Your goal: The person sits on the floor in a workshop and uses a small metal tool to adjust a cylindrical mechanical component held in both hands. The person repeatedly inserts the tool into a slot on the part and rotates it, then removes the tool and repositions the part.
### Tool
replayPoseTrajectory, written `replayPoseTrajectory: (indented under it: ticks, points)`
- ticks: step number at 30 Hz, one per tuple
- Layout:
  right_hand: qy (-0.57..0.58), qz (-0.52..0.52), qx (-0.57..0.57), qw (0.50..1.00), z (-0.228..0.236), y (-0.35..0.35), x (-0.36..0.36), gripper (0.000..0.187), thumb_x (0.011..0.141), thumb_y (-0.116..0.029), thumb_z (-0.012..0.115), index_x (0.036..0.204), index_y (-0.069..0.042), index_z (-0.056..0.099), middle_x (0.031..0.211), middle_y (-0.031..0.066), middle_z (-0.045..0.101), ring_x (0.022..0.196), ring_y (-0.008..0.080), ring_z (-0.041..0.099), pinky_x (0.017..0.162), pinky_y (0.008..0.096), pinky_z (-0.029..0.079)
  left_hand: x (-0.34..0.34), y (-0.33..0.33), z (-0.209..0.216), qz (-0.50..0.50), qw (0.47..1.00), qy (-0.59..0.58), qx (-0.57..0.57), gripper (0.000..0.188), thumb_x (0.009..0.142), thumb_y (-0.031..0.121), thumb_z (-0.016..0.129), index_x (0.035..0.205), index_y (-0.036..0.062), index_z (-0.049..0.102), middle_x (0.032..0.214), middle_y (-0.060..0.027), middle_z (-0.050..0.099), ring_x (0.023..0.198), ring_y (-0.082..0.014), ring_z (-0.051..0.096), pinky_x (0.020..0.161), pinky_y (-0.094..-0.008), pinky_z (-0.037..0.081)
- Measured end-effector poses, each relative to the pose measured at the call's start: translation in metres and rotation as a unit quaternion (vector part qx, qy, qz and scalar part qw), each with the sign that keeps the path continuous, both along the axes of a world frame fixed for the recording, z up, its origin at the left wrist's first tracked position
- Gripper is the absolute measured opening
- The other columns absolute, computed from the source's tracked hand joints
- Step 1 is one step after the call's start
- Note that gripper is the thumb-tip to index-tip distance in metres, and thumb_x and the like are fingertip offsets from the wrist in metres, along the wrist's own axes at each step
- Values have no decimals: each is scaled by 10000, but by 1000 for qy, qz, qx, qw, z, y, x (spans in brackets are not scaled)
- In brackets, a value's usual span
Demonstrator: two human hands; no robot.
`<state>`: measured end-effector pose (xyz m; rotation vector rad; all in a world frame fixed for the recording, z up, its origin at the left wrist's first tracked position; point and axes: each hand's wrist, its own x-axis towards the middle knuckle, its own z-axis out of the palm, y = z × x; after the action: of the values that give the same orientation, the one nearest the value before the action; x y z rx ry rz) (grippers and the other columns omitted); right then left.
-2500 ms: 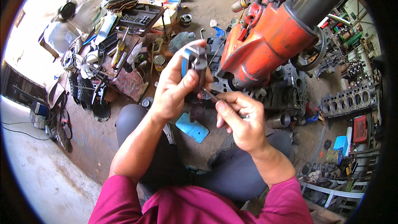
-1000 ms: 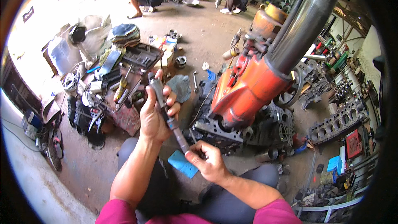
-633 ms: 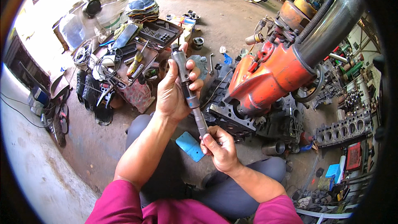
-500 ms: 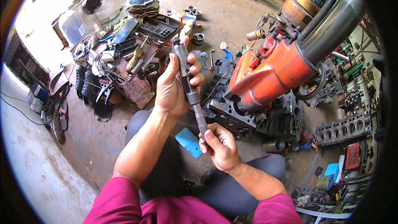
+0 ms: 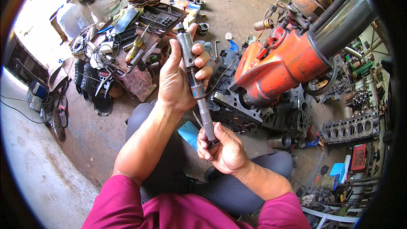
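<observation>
A long, stepped steel micrometer (image 5: 198, 92) is held aslant before me, its thick drilled end up and its narrower barrel down. Along the upper part, my left hand (image 5: 173, 82) is closed, thumb on one side and fingers curled round the other. The fingers of my right hand (image 5: 227, 150) are closed on the lower end. A thin pointed metal piece (image 5: 197, 120) sticks up beside the barrel from the right fingers; its lower part is hidden. Behind the right hand lies a blue flat piece (image 5: 188, 133), partly covered.
To the right, an orange machine head (image 5: 277, 76) stands over an engine block (image 5: 237, 112). A cluttered bench (image 5: 146, 48) with a compartment tray (image 5: 163, 19) is at the left. Another cylinder block (image 5: 352, 129) lies far right. Other people's legs show at the top.
My right hand has shifted slightly down and left on the micrometer's lower end. The thin pointed piece now shows beside the barrel. The whole view has tilted a little.
</observation>
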<state>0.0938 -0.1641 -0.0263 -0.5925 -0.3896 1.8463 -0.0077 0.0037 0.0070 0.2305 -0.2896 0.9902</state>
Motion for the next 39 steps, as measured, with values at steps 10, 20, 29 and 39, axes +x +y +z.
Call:
replayPoseTrajectory:
  ticks: [10,20,29,39]
  points:
    - [-28,0,2,1000,-1,-2,0,394,1052,-365,441,1042,-4,598,846,88,572,671,155,543,612,256,445,-1,1,-2,-9,1000,1,10,589,1010,474,470,1490,160,332,928,-13,492,745,-111,464,567,-238,431]
    - [-53,4,13,999,0,-1,-1,415,1046,-385,452,1055,0,608,830,64,576,661,135,535,590,238,435,-3,0,-1,-7,1000,10,13,605,1009,473,472,1494,144,323,916,-14,494,742,-114,453,561,-238,407]
    - [-87,4,31,996,-2,-2,-1,379,1026,-382,509,1047,-20,619,827,38,573,650,87,516,570,201,423,-3,0,-1,-4,1000,13,20,587,1014,460,466,1485,135,338,916,-18,489,745,-114,446,543,-236,402]
    - [-268,-112,-25,957,4,10,3,314,1037,-286,501,1153,-10,593,762,38,549,578,83,462,523,209,384,-6,4,-5,29,995,79,62,600,1012,478,461,1502,167,310,929,-19,525,745,-110,497,530,-228,425]
